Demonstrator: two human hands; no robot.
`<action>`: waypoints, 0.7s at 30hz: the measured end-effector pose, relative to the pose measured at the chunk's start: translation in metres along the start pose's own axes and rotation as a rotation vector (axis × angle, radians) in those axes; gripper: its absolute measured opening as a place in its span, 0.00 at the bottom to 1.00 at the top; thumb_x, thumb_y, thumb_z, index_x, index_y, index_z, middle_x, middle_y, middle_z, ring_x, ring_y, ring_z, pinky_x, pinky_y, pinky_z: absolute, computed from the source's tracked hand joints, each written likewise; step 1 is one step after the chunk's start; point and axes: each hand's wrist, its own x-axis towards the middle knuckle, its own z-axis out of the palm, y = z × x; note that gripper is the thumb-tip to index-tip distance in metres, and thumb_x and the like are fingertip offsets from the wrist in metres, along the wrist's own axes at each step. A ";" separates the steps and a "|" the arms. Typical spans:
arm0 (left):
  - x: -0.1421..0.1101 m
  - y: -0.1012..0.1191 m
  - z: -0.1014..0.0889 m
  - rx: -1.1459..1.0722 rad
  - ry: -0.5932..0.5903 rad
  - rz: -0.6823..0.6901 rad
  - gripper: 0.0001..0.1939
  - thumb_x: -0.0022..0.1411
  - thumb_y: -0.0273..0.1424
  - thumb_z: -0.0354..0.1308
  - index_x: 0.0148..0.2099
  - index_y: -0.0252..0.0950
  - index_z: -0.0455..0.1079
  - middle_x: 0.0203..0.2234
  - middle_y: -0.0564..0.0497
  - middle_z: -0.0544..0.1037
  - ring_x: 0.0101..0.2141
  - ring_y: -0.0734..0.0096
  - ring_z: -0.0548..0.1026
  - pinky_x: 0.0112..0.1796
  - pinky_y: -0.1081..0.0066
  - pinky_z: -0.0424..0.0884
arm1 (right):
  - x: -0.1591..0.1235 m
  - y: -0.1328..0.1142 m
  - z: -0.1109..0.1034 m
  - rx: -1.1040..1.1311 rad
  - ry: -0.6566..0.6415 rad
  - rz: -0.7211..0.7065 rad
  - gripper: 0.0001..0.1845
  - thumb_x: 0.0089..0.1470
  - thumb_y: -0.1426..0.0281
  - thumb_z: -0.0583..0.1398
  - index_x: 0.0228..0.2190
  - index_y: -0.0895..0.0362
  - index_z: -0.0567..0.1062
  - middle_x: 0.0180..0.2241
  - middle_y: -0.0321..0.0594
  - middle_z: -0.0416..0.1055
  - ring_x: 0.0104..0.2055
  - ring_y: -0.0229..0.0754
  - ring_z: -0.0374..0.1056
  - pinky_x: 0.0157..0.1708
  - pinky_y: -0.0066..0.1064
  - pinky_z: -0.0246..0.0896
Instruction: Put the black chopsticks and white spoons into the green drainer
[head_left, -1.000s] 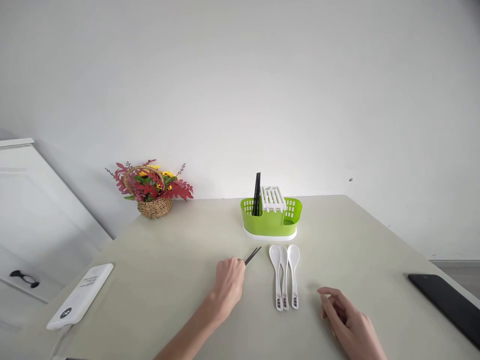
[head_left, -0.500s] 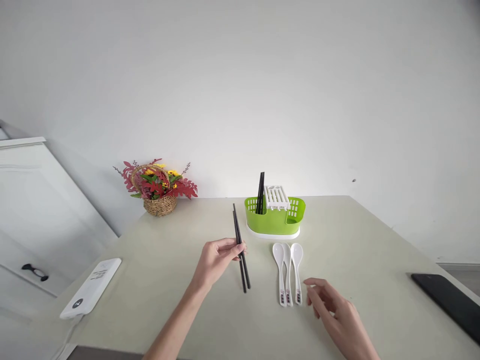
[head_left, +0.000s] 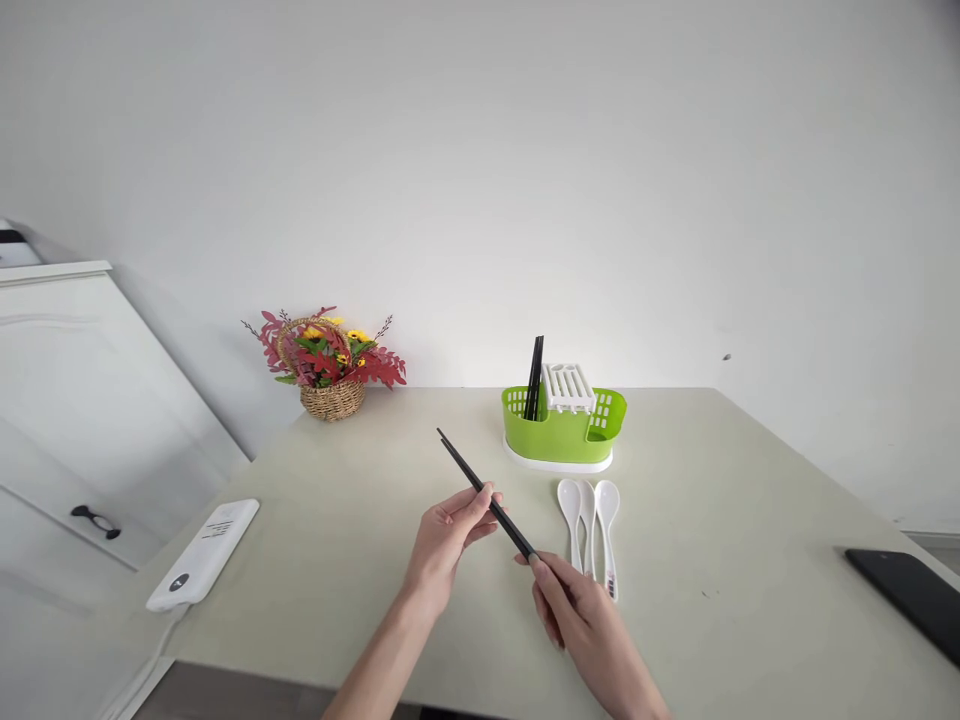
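A pair of black chopsticks point(head_left: 461, 462) slants above the table, thin tips pointing to the upper left. My left hand point(head_left: 456, 535) pinches them around the middle. At their thick lower end, my right hand point(head_left: 574, 605) grips them between thumb and fingers. Three white spoons point(head_left: 607, 505) lie side by side just beyond my right hand, which hides part of their handles. Behind the spoons stands a green utensil basket point(head_left: 559, 440) on a white base, with a white slotted top point(head_left: 568, 388). More black chopsticks point(head_left: 534, 378) stand upright in its left compartment.
A wicker basket of artificial flowers point(head_left: 330, 400) stands at the table's back left. A white power bank point(head_left: 206, 555) with a cable lies at the left edge, a black phone point(head_left: 911, 595) at the right. A white cabinet point(head_left: 97, 400) stands left of the table.
My right hand has moved left from beside the spoons and taken hold of the chopsticks' lower end. The chopsticks have tilted further left and come together. The view has shifted slightly.
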 end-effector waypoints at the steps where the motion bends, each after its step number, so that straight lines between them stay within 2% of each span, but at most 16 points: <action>1: -0.001 0.001 -0.002 0.015 0.013 0.006 0.22 0.55 0.46 0.73 0.45 0.37 0.84 0.44 0.43 0.83 0.47 0.59 0.79 0.50 0.65 0.75 | 0.000 0.002 0.000 0.009 -0.001 0.006 0.34 0.65 0.42 0.48 0.48 0.56 0.76 0.19 0.28 0.56 0.22 0.35 0.53 0.24 0.28 0.50; 3: -0.001 0.003 -0.007 0.008 0.043 0.016 0.23 0.54 0.47 0.73 0.46 0.37 0.83 0.44 0.43 0.84 0.46 0.59 0.80 0.51 0.63 0.76 | 0.001 0.005 -0.001 0.029 -0.015 0.003 0.33 0.65 0.42 0.49 0.45 0.56 0.76 0.19 0.28 0.55 0.22 0.35 0.51 0.24 0.28 0.48; 7: 0.000 0.002 -0.013 -0.053 0.082 0.019 0.24 0.52 0.47 0.74 0.45 0.36 0.84 0.44 0.43 0.84 0.46 0.59 0.80 0.51 0.62 0.77 | 0.001 0.008 -0.004 0.086 -0.075 -0.031 0.29 0.65 0.44 0.51 0.30 0.55 0.72 0.18 0.29 0.57 0.22 0.34 0.53 0.26 0.28 0.52; 9: -0.001 0.002 -0.014 -0.071 0.077 0.018 0.24 0.51 0.46 0.75 0.45 0.36 0.84 0.44 0.43 0.84 0.46 0.59 0.80 0.51 0.62 0.77 | 0.001 0.009 -0.005 0.102 -0.086 -0.031 0.28 0.65 0.45 0.52 0.27 0.54 0.69 0.18 0.29 0.58 0.22 0.34 0.54 0.27 0.28 0.53; 15: -0.004 0.003 -0.016 -0.101 0.057 0.014 0.24 0.51 0.46 0.75 0.45 0.36 0.84 0.44 0.44 0.84 0.43 0.62 0.81 0.51 0.64 0.77 | -0.001 0.016 -0.008 0.085 -0.087 0.008 0.28 0.64 0.44 0.53 0.28 0.55 0.72 0.18 0.30 0.60 0.22 0.34 0.54 0.28 0.28 0.54; 21: -0.006 0.003 -0.018 -0.107 0.044 0.022 0.21 0.53 0.45 0.74 0.44 0.36 0.84 0.43 0.44 0.84 0.44 0.63 0.80 0.50 0.65 0.77 | -0.003 0.018 -0.009 0.028 -0.097 0.009 0.28 0.64 0.45 0.53 0.29 0.54 0.73 0.16 0.29 0.58 0.22 0.35 0.55 0.30 0.28 0.56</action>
